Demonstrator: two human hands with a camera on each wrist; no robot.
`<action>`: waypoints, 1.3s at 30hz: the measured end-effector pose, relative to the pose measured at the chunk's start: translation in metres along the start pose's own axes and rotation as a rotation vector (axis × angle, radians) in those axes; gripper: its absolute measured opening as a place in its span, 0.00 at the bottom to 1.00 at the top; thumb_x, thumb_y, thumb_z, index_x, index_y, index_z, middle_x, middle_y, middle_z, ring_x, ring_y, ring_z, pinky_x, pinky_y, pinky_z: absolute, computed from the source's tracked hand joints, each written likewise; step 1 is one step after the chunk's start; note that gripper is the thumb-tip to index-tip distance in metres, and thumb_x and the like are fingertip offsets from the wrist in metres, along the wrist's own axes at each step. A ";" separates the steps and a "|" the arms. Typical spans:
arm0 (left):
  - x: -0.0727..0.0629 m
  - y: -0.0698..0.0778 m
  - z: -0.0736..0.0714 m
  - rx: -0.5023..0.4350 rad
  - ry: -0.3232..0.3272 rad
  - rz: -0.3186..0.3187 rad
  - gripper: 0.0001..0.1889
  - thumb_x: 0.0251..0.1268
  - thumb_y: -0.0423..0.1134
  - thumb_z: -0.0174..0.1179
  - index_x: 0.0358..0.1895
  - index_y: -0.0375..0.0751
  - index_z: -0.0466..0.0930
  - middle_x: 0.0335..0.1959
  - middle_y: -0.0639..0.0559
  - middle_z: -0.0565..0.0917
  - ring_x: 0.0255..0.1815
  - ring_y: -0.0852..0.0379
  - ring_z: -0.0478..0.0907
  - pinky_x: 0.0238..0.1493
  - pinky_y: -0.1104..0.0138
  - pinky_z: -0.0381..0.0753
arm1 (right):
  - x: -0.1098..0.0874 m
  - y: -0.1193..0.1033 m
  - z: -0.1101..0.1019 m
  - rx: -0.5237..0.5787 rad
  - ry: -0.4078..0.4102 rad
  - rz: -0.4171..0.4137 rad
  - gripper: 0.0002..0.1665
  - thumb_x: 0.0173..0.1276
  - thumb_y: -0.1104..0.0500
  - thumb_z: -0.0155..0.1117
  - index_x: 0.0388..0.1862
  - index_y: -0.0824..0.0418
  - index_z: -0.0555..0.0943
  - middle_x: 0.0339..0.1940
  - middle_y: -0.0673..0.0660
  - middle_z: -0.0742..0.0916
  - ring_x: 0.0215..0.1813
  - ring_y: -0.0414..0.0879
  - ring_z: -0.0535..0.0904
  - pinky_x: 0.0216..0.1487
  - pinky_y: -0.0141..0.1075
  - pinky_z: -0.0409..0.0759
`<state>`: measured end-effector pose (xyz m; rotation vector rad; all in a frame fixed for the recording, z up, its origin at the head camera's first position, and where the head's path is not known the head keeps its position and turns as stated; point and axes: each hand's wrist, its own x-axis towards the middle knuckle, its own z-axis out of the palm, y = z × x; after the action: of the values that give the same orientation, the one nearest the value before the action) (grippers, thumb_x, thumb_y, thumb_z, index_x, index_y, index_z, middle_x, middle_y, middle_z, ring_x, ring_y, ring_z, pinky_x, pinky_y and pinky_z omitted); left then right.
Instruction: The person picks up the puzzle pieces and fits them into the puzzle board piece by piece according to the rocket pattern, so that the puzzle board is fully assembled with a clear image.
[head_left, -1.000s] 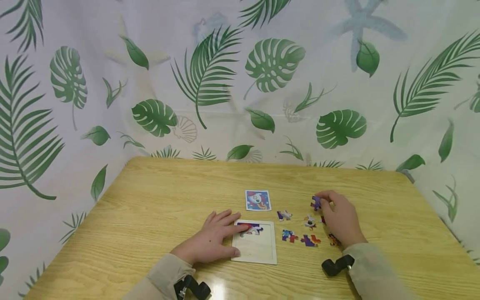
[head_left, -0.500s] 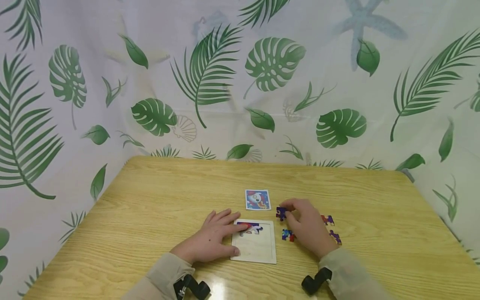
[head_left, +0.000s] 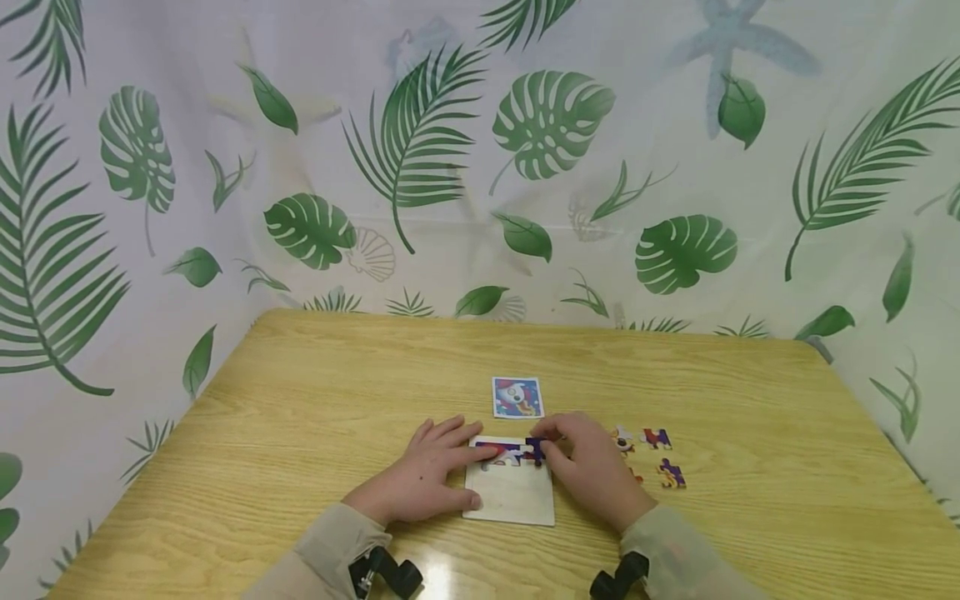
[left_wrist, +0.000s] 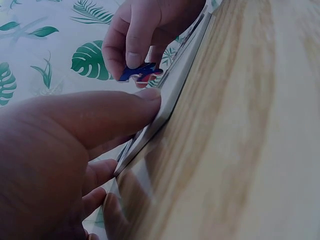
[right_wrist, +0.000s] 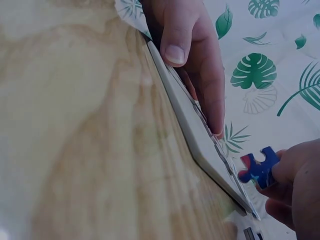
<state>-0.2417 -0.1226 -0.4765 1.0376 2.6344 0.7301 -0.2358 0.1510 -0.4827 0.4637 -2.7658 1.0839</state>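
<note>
My right hand (head_left: 592,467) pinches a dark blue-purple puzzle piece (right_wrist: 261,167) between thumb and fingers. It holds the piece over the upper right corner of the puzzle tray (head_left: 510,504), close to the pieces laid there. Those laid pieces (head_left: 513,459), red, white and purple, lie along the tray's top edge. My left hand (head_left: 420,471) is spread over the tray's left side, its index fingertip on the laid pieces and its thumb (left_wrist: 145,102) at the tray's edge. In the left wrist view the held piece (left_wrist: 140,73) shows a red patch.
A small picture card (head_left: 517,397) of a white cartoon figure lies behind the tray. To the right are loose pieces, including a red-purple one (head_left: 656,438) and an orange-purple one (head_left: 671,474); others are partly hidden by my right hand. A leaf-patterned curtain (head_left: 450,167) hangs behind the table.
My right hand has carried the puzzle piece leftward from the loose pieces to the tray's upper right corner. The left hand has stayed in place on the tray.
</note>
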 end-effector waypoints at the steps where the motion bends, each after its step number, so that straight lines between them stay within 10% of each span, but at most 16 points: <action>1: 0.000 0.000 0.000 0.003 0.000 0.001 0.33 0.68 0.56 0.63 0.76 0.60 0.68 0.80 0.50 0.58 0.82 0.46 0.43 0.76 0.40 0.33 | 0.000 -0.001 0.000 0.001 0.000 0.009 0.07 0.72 0.61 0.66 0.45 0.50 0.86 0.42 0.45 0.84 0.48 0.41 0.78 0.53 0.47 0.79; 14: 0.000 -0.003 0.001 0.015 0.007 0.004 0.34 0.67 0.57 0.63 0.76 0.60 0.69 0.80 0.50 0.58 0.82 0.45 0.44 0.75 0.40 0.33 | 0.001 -0.003 0.003 0.005 -0.006 0.027 0.07 0.70 0.59 0.68 0.45 0.48 0.87 0.41 0.43 0.84 0.46 0.40 0.78 0.52 0.46 0.78; 39: 0.001 -0.002 0.000 0.007 -0.004 0.009 0.34 0.68 0.56 0.63 0.76 0.60 0.67 0.81 0.50 0.58 0.82 0.46 0.43 0.76 0.40 0.33 | -0.003 0.001 0.001 -0.284 -0.035 -0.283 0.14 0.64 0.50 0.74 0.48 0.50 0.89 0.48 0.47 0.82 0.56 0.48 0.74 0.64 0.52 0.70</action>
<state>-0.2438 -0.1232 -0.4780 1.0528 2.6319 0.7204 -0.2333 0.1522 -0.4850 0.8069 -2.7124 0.6150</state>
